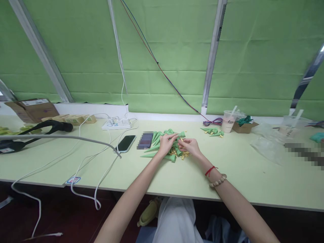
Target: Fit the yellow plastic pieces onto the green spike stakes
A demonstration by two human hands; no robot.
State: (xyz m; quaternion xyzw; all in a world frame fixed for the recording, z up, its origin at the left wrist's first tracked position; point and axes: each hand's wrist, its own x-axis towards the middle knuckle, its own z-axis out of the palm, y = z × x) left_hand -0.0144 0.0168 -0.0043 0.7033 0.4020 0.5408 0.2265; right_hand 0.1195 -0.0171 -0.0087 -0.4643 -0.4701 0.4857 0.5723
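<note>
My left hand (165, 143) is closed around a green plastic spike (181, 134), its wide end pointing right. Close beside it, my right hand (190, 146) pinches a small yellow plastic piece (181, 139) near that end. Under and left of the hands lies a pile of similar green spikes (162, 156), mostly with tips to the left. Loose yellow pieces (185, 154) are scattered below my right hand. Farther right, a smaller group of green spikes (212, 131) lies with yellow pieces at their ends. My fingers partly hide the held parts.
Left of the pile lie a phone (126, 143) and a blurred dark object (145, 140). White cables run from a power strip (116, 124) over the table edge. A drink cup (228, 122), a small cardboard box (244, 127) and a plastic bag (268, 145) stand right.
</note>
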